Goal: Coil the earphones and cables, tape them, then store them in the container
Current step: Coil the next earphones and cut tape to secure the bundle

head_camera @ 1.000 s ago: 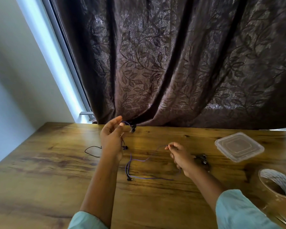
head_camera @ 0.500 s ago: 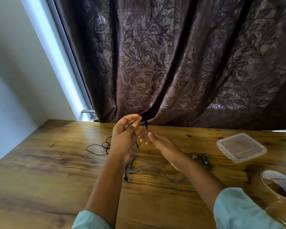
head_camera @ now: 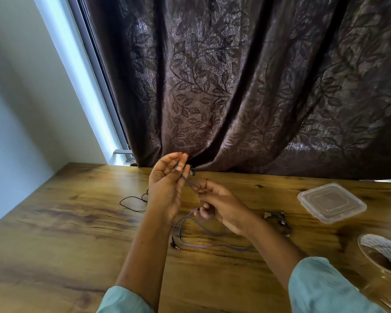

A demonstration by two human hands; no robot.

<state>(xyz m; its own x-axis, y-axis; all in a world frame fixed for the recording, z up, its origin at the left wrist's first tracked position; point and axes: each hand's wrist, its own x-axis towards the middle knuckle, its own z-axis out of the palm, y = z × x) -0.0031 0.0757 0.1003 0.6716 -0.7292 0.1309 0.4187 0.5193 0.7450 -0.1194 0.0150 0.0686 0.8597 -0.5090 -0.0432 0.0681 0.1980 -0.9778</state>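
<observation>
Right, coiling is under way on the thin purple earphone cable. The left hand, fingers upright, pinches its earbud end under the thumb near the wooden desk's back edge. The right hand, fingers curled, pinches the cord just beside it. The rest trails across the desk. Next, I'd say, the right must lead cord round the left fingers without tangling the slack. The clear lidded plastic container and brown tape roll wait by the right edge.

Purple earphones, brown leaf-patterned curtain
</observation>
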